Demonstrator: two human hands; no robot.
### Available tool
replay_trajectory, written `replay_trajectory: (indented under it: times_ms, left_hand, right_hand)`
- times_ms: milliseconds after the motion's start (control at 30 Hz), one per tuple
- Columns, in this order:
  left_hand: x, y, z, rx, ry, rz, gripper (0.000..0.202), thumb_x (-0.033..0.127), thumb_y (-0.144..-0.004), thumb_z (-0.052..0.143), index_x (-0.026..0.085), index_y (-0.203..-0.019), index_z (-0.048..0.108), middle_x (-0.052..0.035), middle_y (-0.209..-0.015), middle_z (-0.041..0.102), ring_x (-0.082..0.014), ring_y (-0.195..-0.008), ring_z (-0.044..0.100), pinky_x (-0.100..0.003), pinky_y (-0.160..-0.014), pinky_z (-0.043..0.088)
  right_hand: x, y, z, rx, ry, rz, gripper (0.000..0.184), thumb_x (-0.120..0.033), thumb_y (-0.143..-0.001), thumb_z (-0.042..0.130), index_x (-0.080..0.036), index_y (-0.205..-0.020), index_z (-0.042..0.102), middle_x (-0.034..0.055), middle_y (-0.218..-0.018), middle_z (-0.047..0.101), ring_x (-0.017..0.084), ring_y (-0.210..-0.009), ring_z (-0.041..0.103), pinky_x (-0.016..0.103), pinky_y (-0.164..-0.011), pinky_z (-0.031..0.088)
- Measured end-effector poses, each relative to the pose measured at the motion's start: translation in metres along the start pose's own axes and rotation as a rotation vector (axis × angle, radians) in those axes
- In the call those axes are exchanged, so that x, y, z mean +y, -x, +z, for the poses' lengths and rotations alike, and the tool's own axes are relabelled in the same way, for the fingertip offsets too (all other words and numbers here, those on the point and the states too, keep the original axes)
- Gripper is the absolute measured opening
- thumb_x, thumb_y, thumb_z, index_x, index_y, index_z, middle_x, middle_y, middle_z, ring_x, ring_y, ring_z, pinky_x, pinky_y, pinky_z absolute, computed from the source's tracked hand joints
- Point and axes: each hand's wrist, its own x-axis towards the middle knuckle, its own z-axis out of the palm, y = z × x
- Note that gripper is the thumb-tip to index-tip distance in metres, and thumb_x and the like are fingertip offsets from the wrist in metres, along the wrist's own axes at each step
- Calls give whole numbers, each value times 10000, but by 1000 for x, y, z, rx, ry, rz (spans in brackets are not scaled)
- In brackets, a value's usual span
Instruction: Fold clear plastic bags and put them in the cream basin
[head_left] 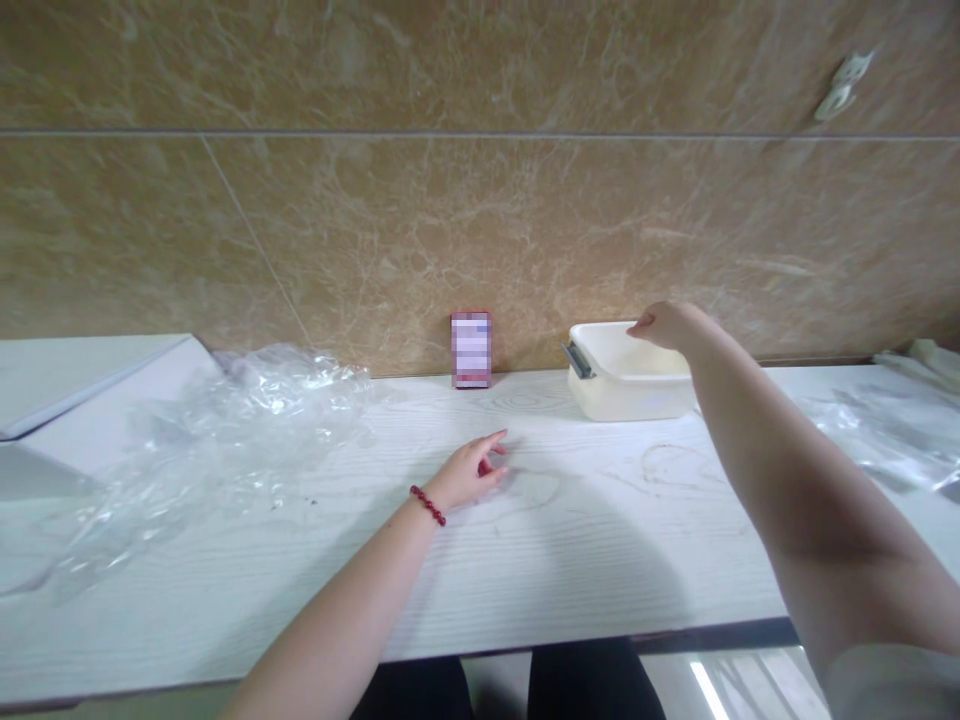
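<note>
The left hand (471, 475) rests on the white desk (585, 570), near the middle of the picture. Its fingers (491, 445) curl a little and hold nothing. A red bead bracelet (427, 505) sits on that wrist. The right hand (667, 327) reaches to the back of a white plastic tub (630, 385), right of the middle. Its fingers sit close together and hold nothing, and I cannot tell if they touch the rim. The tub has a gray handle (577, 360). I see nothing inside the part that shows. A small box (471, 350) with a blurred front stands by the brown wall (480, 200). Crinkly clear plastic (247, 430) lies at the left.
</note>
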Motion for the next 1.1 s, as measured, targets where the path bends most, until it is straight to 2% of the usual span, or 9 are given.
replay_trajectory:
  times_ms: [167,367,467,567,700,800,900,967,1100]
  left_hand:
    - [-1,0,-1,17,-4,23,522,242,-726,493,198,-1224,343,-49,-1015,543,-59,-583,467,-229,-604,429]
    - [3,0,-2,55,-77,43,401,209,-735,454,163,-1133,432,-29,-886,575,-67,-559,468,-218,-568,421]
    - [7,2,-5,103,-174,36,224,196,-718,464,124,-912,551,-26,-713,574,-96,-559,487,-229,-557,422]
    - [11,8,-16,195,-226,10,209,176,-710,465,127,-885,569,-65,-812,588,-130,-695,535,-249,-651,436]
    - [18,21,-56,413,-281,-84,324,217,-754,424,166,-1064,506,-61,-934,596,-127,-772,555,-251,-723,440]
    - [12,36,-99,483,-382,-200,364,226,-755,418,164,-1109,473,-62,-966,597,-132,-797,565,-251,-740,439]
    - [-8,55,-143,431,-566,-373,407,229,-745,424,168,-1148,444,-63,-1021,583,-156,-901,544,-256,-789,413]
    - [-28,73,-168,384,-692,-602,454,262,-723,459,204,-1171,420,-53,-1082,557,-180,-951,523,-273,-803,399]
    - [-66,112,-202,423,-773,-812,520,365,-674,513,159,-1147,448,-137,-1095,533,-287,-1003,474,-370,-771,388]
  right_hand:
    - [-52,72,10,176,-186,-178,258,-392,-688,501,-161,-647,609,42,-592,575,147,-594,528,243,-548,344]
    - [-116,138,86,125,-552,-508,132,-253,-701,476,-183,-677,585,41,-695,592,133,-637,534,235,-605,389]
    - [-137,156,120,116,-689,-542,94,-202,-687,478,-175,-669,566,42,-701,580,134,-686,531,242,-657,406]
    - [-145,162,142,208,-804,-571,107,-204,-710,449,-178,-702,552,40,-727,575,138,-735,526,259,-711,405]
    - [-141,156,158,214,-839,-560,123,-225,-715,434,-184,-704,549,34,-726,578,142,-733,528,272,-719,402]
    - [-136,150,165,164,-875,-487,146,-265,-719,425,-188,-709,550,26,-720,585,137,-710,531,266,-685,410]
    - [-133,146,167,123,-912,-406,171,-292,-716,417,-183,-711,548,26,-722,593,133,-693,534,255,-647,414]
    - [-133,144,166,101,-919,-360,182,-301,-709,416,-178,-713,549,26,-713,595,132,-680,533,251,-630,412]
    - [-133,143,165,57,-930,-318,198,-316,-702,413,-175,-723,551,22,-687,591,125,-644,529,251,-619,409]
